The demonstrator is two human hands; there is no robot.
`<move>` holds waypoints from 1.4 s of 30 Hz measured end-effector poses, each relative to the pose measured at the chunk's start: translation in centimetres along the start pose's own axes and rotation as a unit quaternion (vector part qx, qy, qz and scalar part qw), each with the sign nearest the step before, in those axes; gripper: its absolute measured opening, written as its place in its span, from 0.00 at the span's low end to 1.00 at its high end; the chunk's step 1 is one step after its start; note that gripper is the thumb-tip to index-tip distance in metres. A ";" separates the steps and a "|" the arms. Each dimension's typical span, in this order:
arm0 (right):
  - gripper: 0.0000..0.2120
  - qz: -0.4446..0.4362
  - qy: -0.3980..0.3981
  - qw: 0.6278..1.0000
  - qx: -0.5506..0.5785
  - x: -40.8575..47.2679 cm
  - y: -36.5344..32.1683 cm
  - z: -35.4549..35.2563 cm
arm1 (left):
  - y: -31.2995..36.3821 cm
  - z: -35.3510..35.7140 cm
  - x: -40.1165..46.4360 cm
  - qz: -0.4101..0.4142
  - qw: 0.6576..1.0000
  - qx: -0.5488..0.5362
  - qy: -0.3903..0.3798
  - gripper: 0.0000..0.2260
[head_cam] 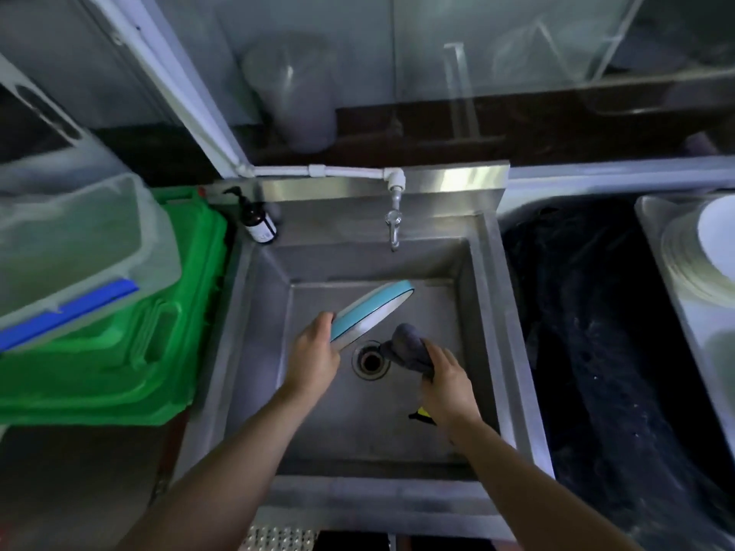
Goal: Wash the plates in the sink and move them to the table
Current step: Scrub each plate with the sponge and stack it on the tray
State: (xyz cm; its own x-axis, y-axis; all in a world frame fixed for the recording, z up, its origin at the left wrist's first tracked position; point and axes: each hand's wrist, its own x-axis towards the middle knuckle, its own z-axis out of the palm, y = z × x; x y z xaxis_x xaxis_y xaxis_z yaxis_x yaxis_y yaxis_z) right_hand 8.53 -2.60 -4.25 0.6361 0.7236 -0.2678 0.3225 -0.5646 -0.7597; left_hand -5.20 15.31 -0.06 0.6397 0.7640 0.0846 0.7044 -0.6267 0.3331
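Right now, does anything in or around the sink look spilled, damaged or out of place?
Nothing stands out. The left hand holds the blue plate tilted over the sink; the right hand holds a grey cloth.

View: one head-worn wide-angle camera, the only view.
Position: above the near edge of the sink [489, 272], close over the basin.
Facing: forward and steeply down, the drain [370, 359] near frame centre.
Near edge: both forearms enter from the bottom of the frame.
Far edge: the tap [393, 222] and the wall behind it.
Left edge: a green bin [119, 351].
Right edge: a dark tub [588, 312].
Distortion: straight lines bend toward the frame edges.
Shared area: none, a single view.
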 end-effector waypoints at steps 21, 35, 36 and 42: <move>0.42 -0.168 -0.072 0.971 -0.152 -4.8 -10.8 3.4 | -2.1 -6.8 -7.4 -0.313 0.673 -0.663 -0.092 0.14; 0.17 -0.376 0.117 0.906 -0.157 -3.2 -13.7 5.5 | -1.4 -9.7 -8.6 -0.262 0.615 -0.733 -0.123 0.25; 0.16 -0.364 0.135 0.909 -0.156 -2.5 -14.1 4.9 | -1.3 -9.9 -8.5 -0.253 0.616 -0.736 -0.119 0.25; 0.24 -0.182 0.216 0.955 -0.090 -0.7 -14.2 2.7 | -0.6 -10.6 -8.1 -0.229 0.629 -0.737 -0.097 0.22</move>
State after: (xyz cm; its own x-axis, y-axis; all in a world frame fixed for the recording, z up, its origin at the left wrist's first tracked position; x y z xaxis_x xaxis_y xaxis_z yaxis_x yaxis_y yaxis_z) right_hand 1.67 6.00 5.12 0.6766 0.6754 0.2935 0.6678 -0.3948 -0.6310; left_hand -14.05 11.08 9.04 0.5989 0.6905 -0.4057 -0.1304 0.5839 0.8013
